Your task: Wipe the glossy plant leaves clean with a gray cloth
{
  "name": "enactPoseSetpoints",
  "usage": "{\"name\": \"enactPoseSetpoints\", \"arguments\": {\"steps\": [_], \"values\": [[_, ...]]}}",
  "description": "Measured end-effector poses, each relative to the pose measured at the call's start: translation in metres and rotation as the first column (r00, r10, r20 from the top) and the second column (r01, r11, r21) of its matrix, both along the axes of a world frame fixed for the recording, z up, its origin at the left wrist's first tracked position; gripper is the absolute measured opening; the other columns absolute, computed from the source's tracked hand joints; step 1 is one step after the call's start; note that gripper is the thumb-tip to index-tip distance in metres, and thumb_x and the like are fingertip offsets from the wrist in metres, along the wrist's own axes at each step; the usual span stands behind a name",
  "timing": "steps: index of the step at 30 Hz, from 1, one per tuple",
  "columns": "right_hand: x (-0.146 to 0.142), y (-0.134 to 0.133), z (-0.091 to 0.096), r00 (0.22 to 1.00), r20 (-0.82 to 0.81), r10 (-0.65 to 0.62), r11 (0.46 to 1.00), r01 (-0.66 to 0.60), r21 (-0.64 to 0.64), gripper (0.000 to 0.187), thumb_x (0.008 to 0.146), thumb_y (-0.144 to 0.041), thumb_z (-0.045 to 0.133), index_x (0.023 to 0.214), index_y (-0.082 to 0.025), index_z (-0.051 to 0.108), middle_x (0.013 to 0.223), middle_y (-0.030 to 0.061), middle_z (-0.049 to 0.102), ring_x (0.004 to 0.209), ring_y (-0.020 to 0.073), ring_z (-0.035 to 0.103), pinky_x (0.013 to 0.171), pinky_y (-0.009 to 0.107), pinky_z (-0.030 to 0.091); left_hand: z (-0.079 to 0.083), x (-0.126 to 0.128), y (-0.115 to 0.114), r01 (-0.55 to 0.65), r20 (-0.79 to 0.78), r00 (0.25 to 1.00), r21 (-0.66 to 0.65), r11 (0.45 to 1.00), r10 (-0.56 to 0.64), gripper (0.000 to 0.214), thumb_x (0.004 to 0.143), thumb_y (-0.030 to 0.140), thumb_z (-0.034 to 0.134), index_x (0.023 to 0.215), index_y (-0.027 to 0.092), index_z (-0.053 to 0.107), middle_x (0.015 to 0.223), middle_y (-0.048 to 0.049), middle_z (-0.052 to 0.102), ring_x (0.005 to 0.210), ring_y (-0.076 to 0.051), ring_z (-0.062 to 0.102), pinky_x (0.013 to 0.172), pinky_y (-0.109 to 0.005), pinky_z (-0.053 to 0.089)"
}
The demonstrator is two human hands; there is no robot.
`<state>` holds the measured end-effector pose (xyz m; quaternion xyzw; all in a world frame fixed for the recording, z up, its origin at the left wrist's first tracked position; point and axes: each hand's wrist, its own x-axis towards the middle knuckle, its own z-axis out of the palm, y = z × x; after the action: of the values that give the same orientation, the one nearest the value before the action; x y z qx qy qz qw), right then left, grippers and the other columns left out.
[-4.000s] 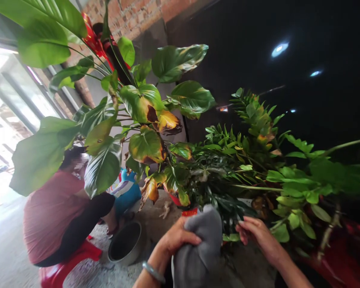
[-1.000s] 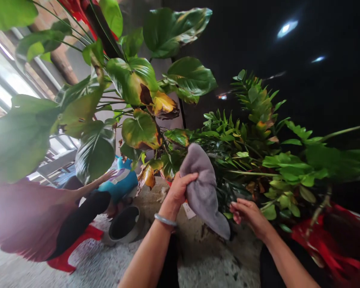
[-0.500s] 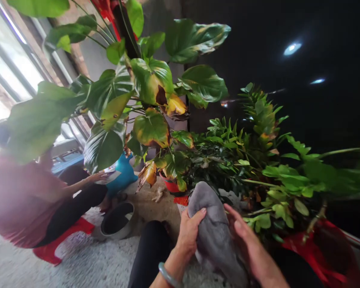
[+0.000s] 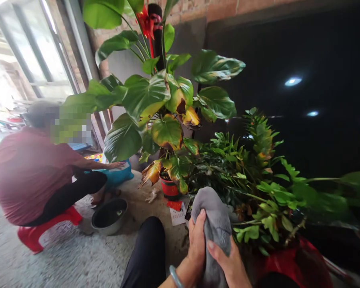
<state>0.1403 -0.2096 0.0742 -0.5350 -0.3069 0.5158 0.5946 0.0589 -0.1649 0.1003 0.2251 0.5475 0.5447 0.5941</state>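
Observation:
A soft grey fabric piece (image 4: pixel 212 210), rounded at its top and seamed across the middle, is held upright in front of me; its exact kind I cannot make out. Along its left side my left hand (image 4: pixel 195 242) grips it, thumb pointing up, with a pale bangle on the wrist. From the right, my right hand (image 4: pixel 228 260) is closed on the lower part, its thumb across the front. The bottom of the fabric runs out of the picture.
A large leafy plant (image 4: pixel 150 96) in a red pot (image 4: pixel 170 189) stands ahead, with more green plants (image 4: pixel 228 160) to the right. On the left, a person (image 4: pixel 36 172) sits on a red stool (image 4: pixel 36 236) near a grey basin (image 4: pixel 109 218). A printed paper (image 4: pixel 178 215) lies on the floor.
My right hand has gone from spread fingers beside the grey fabric piece to gripping it. My view has shifted left and up. The seated person's arm reaches out further over the blue bag.

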Motion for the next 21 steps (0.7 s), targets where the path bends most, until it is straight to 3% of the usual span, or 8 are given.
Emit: {"name": "enactPoseSetpoints", "arguments": {"steps": [5, 9, 11, 13, 15, 17, 19, 21], "values": [[0.007, -0.002, 0.002, 0.991, 0.117, -0.065, 0.996, 0.072, -0.059, 0.041, 0.043, -0.041, 0.082, 0.077, -0.023, 0.068, 0.070, 0.0048, 0.075, 0.079, 0.0354, 0.070, 0.072, 0.040, 0.056, -0.005, 0.001, -0.010, 0.055, 0.008, 0.998, 0.038, 0.998, -0.056, 0.021, 0.071, 0.026, 0.067, 0.091, 0.019, 0.067, 0.118, -0.0105, 0.064, 0.127, -0.025, 0.046, 0.107, -0.030, 0.034], [0.023, 0.011, -0.006, 0.975, 0.178, -0.132, 0.981, 0.155, -0.121, 0.043, 0.042, -0.037, 0.084, 0.079, -0.022, 0.067, 0.065, 0.0027, 0.075, 0.075, 0.0351, 0.071, 0.064, 0.039, 0.057, -0.016, 0.003, 0.003, 0.121, 0.028, 0.992, 0.041, 0.992, -0.122, 0.035, 0.074, 0.048, 0.062, 0.089, 0.016, 0.066, 0.107, -0.0111, 0.067, 0.115, -0.025, 0.054, 0.098, -0.030, 0.041], [0.034, 0.021, 0.005, 0.960, 0.208, -0.188, 0.972, 0.212, -0.097, 0.046, 0.047, -0.039, 0.083, 0.088, -0.022, 0.068, 0.068, 0.0028, 0.075, 0.077, 0.0344, 0.071, 0.063, 0.039, 0.058, -0.020, -0.002, 0.018, 0.166, -0.062, 0.985, 0.158, 0.973, -0.159, 0.042, 0.072, 0.058, 0.057, 0.080, 0.017, 0.065, 0.092, -0.0094, 0.068, 0.100, -0.026, 0.058, 0.087, -0.032, 0.046], [0.045, 0.033, 0.029, 0.930, 0.237, -0.280, 0.957, 0.290, -0.007, 0.053, 0.051, -0.041, 0.083, 0.098, -0.022, 0.066, 0.073, 0.0032, 0.076, 0.081, 0.0340, 0.071, 0.064, 0.039, 0.058, -0.025, -0.013, 0.037, 0.210, -0.161, 0.972, 0.282, 0.936, -0.170, 0.046, 0.069, 0.063, 0.054, 0.073, 0.018, 0.064, 0.079, -0.0068, 0.066, 0.084, -0.024, 0.059, 0.072, -0.032, 0.048], [0.053, 0.044, 0.057, 0.894, 0.232, -0.384, 0.923, 0.364, 0.124, 0.055, 0.053, -0.041, 0.081, 0.101, -0.021, 0.065, 0.080, 0.0041, 0.077, 0.088, 0.0341, 0.070, 0.068, 0.039, 0.059, -0.034, -0.031, 0.056, 0.199, -0.264, 0.958, 0.330, 0.923, -0.112, 0.038, 0.066, 0.056, 0.058, 0.069, 0.019, 0.063, 0.071, -0.0040, 0.063, 0.074, -0.022, 0.057, 0.065, -0.031, 0.045], [0.055, 0.053, 0.077, 0.870, 0.205, -0.449, 0.888, 0.409, 0.212, 0.050, 0.052, -0.042, 0.080, 0.095, -0.020, 0.066, 0.084, 0.0052, 0.078, 0.096, 0.0348, 0.068, 0.073, 0.039, 0.059, -0.046, -0.051, 0.072, 0.102, -0.400, 0.916, 0.312, 0.945, 0.033, 0.021, 0.062, 0.041, 0.063, 0.065, 0.020, 0.062, 0.067, -0.0020, 0.062, 0.073, -0.022, 0.057, 0.069, -0.031, 0.045], [0.051, 0.057, 0.075, 0.882, 0.161, -0.443, 0.892, 0.418, 0.171, 0.046, 0.050, -0.043, 0.079, 0.089, -0.021, 0.065, 0.083, 0.0058, 0.078, 0.098, 0.0355, 0.068, 0.073, 0.040, 0.059, -0.060, -0.069, 0.082, 0.010, -0.543, 0.827, 0.276, 0.961, 0.147, 0.009, 0.059, 0.029, 0.063, 0.064, 0.022, 0.063, 0.067, -0.0017, 0.063, 0.073, -0.023, 0.058, 0.074, -0.033, 0.044], [0.042, 0.056, 0.053, 0.923, 0.115, -0.368, 0.930, 0.366, 0.034, 0.043, 0.049, -0.044, 0.079, 0.084, -0.022, 0.065, 0.078, 0.0058, 0.078, 0.095, 0.0360, 0.069, 0.073, 0.042, 0.060, -0.072, -0.082, 0.088, 0.012, -0.623, 0.766, 0.261, 0.965, 0.159, 0.006, 0.059, 0.025, 0.060, 0.064, 0.023, 0.063, 0.069, -0.0023, 0.066, 0.073, -0.024, 0.058, 0.075, -0.034, 0.044]]}}
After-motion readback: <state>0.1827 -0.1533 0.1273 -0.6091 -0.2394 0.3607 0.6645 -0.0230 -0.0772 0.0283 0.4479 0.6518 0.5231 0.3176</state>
